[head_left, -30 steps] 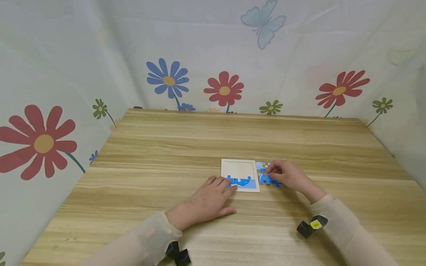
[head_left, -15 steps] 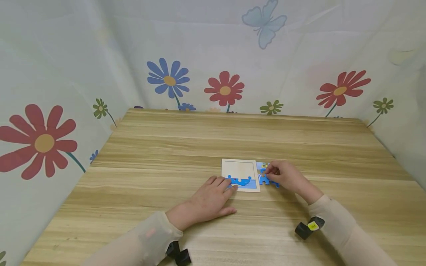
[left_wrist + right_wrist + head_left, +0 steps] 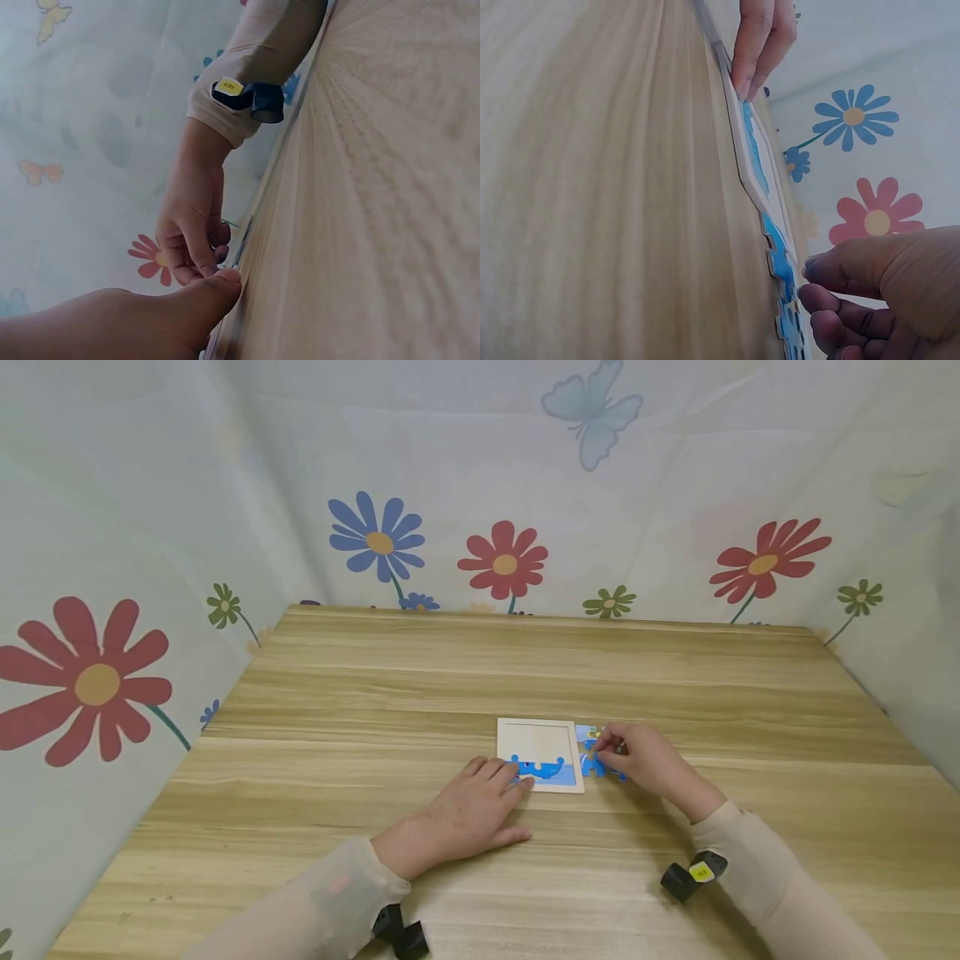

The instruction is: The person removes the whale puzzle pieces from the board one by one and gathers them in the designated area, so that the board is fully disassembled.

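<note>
A square wooden puzzle tray lies on the table, with a blue picture strip filling its near part. My left hand rests flat, its fingertips on the tray's near left corner over that strip. Loose blue jigsaw pieces lie against the tray's right side, partly covered by my right hand. In the right wrist view the right hand has bent fingers, with thumb and index tips close together right at the edge of the jigsaw pieces. I cannot tell whether a piece is pinched between them.
The wood-grain table reaches back to a white cloth backdrop printed with flowers and a butterfly. Cloth also hangs along the left and right sides. Black wrist cameras sit at both sleeves.
My right hand has shifted slightly left over the loose pieces, its fingertips nearer the tray. The left hand and tray keep their place.
</note>
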